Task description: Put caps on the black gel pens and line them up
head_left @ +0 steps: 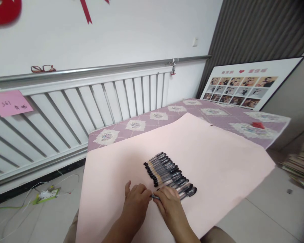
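Note:
A row of several clear pens with black caps point(168, 172) lies side by side on a large pale pink sheet point(212, 158). My left hand point(136, 199) and my right hand point(169, 200) meet at the near end of the row, fingers curled. Between their fingertips they pinch one pen point(155, 196), of which only the thin tip shows. My right hand rests against the nearest pens of the row.
The pink sheet covers a table with a purple patterned cloth point(218, 116). A white radiator point(78, 101) runs along the wall, with red glasses point(43, 69) on its ledge and a pink note point(10, 103). A photo board point(245, 86) leans at the back right. Cables point(40, 194) and stacked books point(300, 167) lie on the floor.

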`<state>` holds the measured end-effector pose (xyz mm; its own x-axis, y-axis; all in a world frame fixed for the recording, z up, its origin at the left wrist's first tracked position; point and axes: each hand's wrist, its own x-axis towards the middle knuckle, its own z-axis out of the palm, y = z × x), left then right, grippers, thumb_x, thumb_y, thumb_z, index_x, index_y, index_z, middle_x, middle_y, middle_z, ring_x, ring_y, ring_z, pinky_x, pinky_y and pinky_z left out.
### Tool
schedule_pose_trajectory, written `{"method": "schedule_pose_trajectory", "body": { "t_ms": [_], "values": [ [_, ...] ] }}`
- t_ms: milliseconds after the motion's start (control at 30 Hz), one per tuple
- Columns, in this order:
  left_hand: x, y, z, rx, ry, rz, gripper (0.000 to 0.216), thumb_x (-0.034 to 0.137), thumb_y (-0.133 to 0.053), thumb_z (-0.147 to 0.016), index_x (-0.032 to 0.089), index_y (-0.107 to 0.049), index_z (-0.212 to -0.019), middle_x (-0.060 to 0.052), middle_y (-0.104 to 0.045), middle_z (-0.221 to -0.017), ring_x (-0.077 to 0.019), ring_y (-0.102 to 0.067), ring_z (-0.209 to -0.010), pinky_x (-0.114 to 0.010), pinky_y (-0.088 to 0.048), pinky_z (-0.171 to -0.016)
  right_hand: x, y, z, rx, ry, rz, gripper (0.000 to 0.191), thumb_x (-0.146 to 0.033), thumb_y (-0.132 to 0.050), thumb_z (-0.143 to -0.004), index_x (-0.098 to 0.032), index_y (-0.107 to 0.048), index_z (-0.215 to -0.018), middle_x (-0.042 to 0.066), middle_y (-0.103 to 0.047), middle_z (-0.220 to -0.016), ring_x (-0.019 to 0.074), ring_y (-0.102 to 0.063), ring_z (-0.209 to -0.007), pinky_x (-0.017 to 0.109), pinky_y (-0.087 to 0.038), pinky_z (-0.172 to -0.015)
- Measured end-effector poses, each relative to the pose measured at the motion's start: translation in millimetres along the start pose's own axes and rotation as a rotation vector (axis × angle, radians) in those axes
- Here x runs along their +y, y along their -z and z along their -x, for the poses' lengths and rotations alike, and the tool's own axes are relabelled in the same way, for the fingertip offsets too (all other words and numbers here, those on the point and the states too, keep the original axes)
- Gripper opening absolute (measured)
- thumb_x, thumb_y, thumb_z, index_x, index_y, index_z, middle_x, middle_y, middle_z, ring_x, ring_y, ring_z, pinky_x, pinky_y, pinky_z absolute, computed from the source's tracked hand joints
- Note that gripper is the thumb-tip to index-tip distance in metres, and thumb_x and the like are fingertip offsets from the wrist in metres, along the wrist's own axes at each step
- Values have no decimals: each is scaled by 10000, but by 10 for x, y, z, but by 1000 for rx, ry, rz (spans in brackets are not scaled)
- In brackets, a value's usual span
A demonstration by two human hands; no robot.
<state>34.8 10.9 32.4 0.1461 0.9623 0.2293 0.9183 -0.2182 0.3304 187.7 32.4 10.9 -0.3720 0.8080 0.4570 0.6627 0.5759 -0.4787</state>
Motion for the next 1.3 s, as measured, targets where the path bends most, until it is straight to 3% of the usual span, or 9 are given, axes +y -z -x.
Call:
{"method": "schedule_pose_trajectory", "body": {
  "t_ms": [433, 633, 767, 900, 1000, 1167, 1300],
  "values": [
    [9, 116, -69, -210, 53, 37, 208, 197, -417, -875, 290, -603, -866, 30, -618, -873, -145, -566, -848, -439, -246, -928, 77, 10, 25, -7, 16, -11, 141, -149, -589, -778, -242, -576, -883, 26, -625, -853, 220, -550, -841, 383, -399, -775],
    [30, 180, -88, -260, 33, 37, 228, 235, -448, -861, 361, -570, -1005, 28, -607, -903, -145, -560, -864, -444, -226, -949, 64, 12, 32, -61, -5, -2, 187, -142, -578, -783, -244, -564, -938, 37, -609, -918, 221, -548, -886, 394, -422, -796],
    [10, 167, -92, -273, 52, 17, 210, 277, -423, -878, 344, -616, -926, 22, -604, -878, -142, -554, -856, -428, -226, -949, 82, -11, 26, -76, 2, 8, 148, -134, -572, -777, -232, -560, -887, 42, -606, -924, 223, -546, -896, 400, -423, -804],
    [-47, 170, -91, -269, 110, 27, 231, 262, -405, -884, 314, -627, -923, 6, -611, -888, -142, -551, -863, -400, -249, -934, 239, -9, 37, 3, -16, -4, 132, -143, -553, -777, -227, -564, -879, 49, -618, -893, 220, -563, -850, 374, -443, -752],
    [-100, 173, -78, -224, 125, 55, 226, 243, -415, -871, 302, -628, -919, 4, -612, -885, -146, -546, -858, -390, -273, -911, 361, 23, 77, 92, -136, -62, 71, -215, -521, -807, -219, -562, -864, 57, -629, -853, 218, -581, -800, 364, -454, -728],
    [-119, 123, -59, -164, 118, 136, 194, 192, -458, -828, 284, -623, -873, 14, -618, -868, -148, -550, -833, -369, -310, -871, 271, 97, 132, 188, -493, -353, 279, -319, -417, -857, -223, -464, -1115, 58, -636, -939, 193, -606, -804, 304, -483, -687],
    [-70, 69, -50, -115, 108, 154, 177, 165, -478, -805, 271, -609, -859, 15, -617, -863, -153, -548, -842, -363, -315, -873, 84, 107, 88, 186, -495, -568, 127, -338, -472, -812, -218, -510, -793, -14, -557, -674, 148, -534, -623, 232, -441, -552]
  ]
}}
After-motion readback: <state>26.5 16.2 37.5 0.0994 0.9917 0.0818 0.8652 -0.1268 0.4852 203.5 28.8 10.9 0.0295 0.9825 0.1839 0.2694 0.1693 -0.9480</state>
